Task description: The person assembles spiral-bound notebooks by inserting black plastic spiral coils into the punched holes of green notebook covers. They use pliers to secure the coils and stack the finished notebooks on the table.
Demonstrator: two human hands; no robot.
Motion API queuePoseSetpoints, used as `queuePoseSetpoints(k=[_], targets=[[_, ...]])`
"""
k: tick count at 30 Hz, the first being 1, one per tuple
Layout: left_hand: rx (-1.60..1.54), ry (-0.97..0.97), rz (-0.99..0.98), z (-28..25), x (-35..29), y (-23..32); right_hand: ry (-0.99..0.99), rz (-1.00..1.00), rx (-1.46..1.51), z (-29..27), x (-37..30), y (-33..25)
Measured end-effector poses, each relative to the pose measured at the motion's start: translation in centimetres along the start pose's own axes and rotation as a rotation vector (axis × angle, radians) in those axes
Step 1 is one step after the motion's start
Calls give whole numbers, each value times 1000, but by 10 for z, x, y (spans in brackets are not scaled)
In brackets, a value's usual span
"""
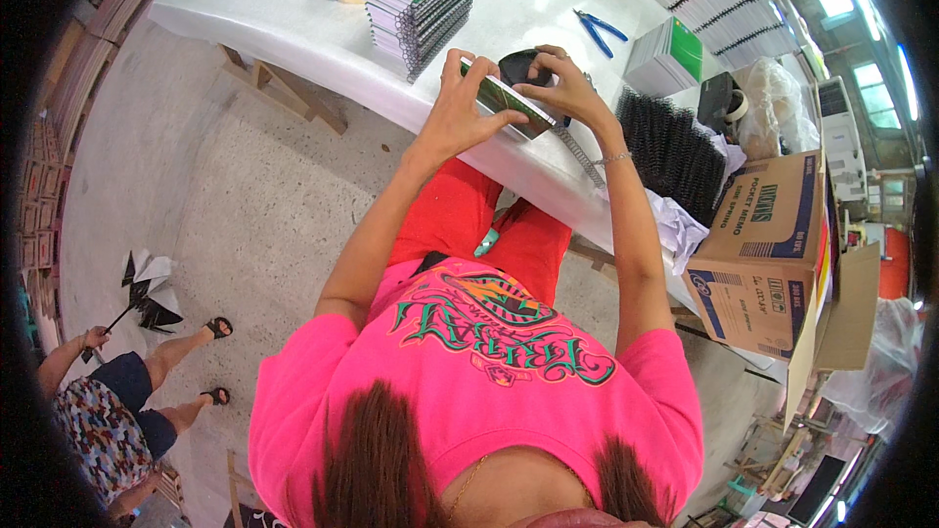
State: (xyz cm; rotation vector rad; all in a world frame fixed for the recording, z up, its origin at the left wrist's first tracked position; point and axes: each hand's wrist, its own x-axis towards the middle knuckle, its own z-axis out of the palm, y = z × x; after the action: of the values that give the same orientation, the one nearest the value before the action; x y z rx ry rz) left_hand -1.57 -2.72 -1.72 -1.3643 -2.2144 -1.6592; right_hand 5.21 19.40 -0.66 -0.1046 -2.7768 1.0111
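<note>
Hands at upper centre: left hand (458, 108) and right hand (565, 88) both gripping a green notebook (509, 104) over the white table (293, 10) edge. Loosely held, could slip to the floor.

1. The one view, head, looks steeply down from above the person's own chest.
2. It faces forward over the left hand (458, 112) and right hand (567, 88), which are close, just above centre.
3. Beyond the hands the table (284, 10) bends with the fisheye rim.
</note>
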Motion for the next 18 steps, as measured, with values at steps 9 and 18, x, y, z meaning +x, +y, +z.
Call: queuePoseSetpoints(k=[9,18], targets=[[-79,-39,8,8,0,-17,-60,110,1328,-35,-84,-16],[-126,-45,13,11,2,-23,-124,158,1010,-31,-112,-21]])
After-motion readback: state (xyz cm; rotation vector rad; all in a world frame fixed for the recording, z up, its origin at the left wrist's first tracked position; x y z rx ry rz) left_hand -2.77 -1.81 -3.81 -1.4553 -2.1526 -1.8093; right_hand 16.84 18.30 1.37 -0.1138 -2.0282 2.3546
